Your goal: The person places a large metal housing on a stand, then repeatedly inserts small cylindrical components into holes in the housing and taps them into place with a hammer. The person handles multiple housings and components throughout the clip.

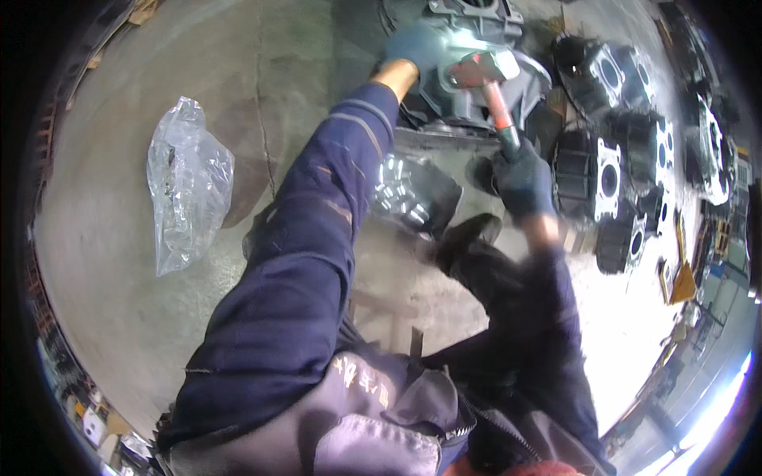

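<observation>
In my gloved right hand [524, 178] is a hammer [497, 105], gripped by the dark end of its orange-red handle. Its reddish block head [484, 70] is over a large grey cast-metal housing [528, 83], and I cannot tell whether the two touch. My left hand [416, 47], in a dark glove, reaches to the far left side of that housing. Glare and blur hide its fingers and anything in them. Just this side of the housing, a dark bag or sheet [440, 190] holds several small shiny metal pieces [405, 194].
A crumpled clear plastic bag [189, 186] lies on the concrete floor [103, 198] at left. Rows of dark cast housings with pale flanges [607, 178] stand close on the right. Another casting [480, 12] is at the far edge. My shoe [468, 238] is near the small pieces.
</observation>
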The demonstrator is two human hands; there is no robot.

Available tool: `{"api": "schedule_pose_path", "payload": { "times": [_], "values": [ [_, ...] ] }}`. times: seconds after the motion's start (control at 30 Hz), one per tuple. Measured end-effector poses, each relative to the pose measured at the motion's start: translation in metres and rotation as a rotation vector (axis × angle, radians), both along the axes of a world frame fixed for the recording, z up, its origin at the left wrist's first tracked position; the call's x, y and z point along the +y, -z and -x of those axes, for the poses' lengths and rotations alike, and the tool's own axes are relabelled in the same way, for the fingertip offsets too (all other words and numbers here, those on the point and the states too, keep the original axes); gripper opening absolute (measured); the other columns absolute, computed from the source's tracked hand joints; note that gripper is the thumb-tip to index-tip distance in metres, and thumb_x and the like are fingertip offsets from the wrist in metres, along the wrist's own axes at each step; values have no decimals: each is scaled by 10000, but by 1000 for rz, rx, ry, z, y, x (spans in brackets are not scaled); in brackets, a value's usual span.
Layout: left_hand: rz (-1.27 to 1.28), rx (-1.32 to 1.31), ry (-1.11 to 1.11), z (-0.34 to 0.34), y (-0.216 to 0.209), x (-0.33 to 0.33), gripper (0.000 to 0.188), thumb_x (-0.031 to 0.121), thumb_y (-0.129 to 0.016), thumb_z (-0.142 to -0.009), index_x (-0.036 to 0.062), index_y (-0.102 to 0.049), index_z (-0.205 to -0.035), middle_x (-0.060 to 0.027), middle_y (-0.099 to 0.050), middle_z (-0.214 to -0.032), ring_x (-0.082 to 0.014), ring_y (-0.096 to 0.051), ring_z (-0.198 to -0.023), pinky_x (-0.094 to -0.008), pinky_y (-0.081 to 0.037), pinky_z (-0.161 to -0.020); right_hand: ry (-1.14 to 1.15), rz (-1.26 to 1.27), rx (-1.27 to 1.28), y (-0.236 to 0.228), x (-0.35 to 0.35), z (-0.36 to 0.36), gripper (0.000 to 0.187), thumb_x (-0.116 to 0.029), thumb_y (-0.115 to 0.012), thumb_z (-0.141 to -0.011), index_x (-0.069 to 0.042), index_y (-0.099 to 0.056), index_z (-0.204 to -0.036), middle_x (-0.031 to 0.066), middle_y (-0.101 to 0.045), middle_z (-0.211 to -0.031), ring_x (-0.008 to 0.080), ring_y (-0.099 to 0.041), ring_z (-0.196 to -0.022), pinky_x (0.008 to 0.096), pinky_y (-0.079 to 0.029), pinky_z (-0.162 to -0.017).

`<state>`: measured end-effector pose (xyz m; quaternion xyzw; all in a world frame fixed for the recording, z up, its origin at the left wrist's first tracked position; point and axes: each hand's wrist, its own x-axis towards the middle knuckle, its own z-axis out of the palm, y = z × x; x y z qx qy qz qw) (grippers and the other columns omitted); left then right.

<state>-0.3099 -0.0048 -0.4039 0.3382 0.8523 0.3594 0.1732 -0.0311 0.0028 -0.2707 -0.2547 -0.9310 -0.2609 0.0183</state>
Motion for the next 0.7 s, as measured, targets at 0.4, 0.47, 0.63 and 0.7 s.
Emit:
{"api": "schedule_pose_path", "payload": {
  "times": [0.4, 0.47, 0.63, 0.7],
  "values": [
    [-42, 223, 111, -2, 2, -1, 538, 491, -452, -968, 81, -755, -1141, -229, -707, -1164, -441, -683, -1084, -520, -525, -954, -9, 782, 1131, -121, 71, -4, 325, -251, -709, -970, -29, -642, -1197, 66, -709, -908, 129, -709, -753, 252, -589, -646],
    [-29, 111, 15, -4, 1, 0, 510, 466, -450, -983, 90, -752, -1148, -235, -704, -1167, -433, -682, -1089, -511, -531, -946, 68, 780, 811, -61, 36, 1, 382, -307, -709, -942, -60, -645, -1226, 95, -714, -893, 209, -716, -819, 330, -585, -716],
    [-58, 187, -66, -9, 3, -5, 476, 468, -500, -978, 98, -754, -1139, -246, -705, -1165, -436, -679, -1090, -521, -523, -958, 171, 648, 134, 26, 40, -24, 370, -390, -618, -944, -80, -676, -1138, 248, -725, -883, 463, -701, -875, 549, -549, -737],
    [-165, 61, 29, -8, 5, -4, 504, 471, -464, -995, 76, -752, -1118, -229, -719, -1126, -449, -695, -998, -540, -531, -904, -23, 482, 160, -13, 73, -27, 283, -287, -625, -955, -48, -716, -1076, 206, -739, -868, 378, -716, -787, 492, -555, -689]
  ]
}}
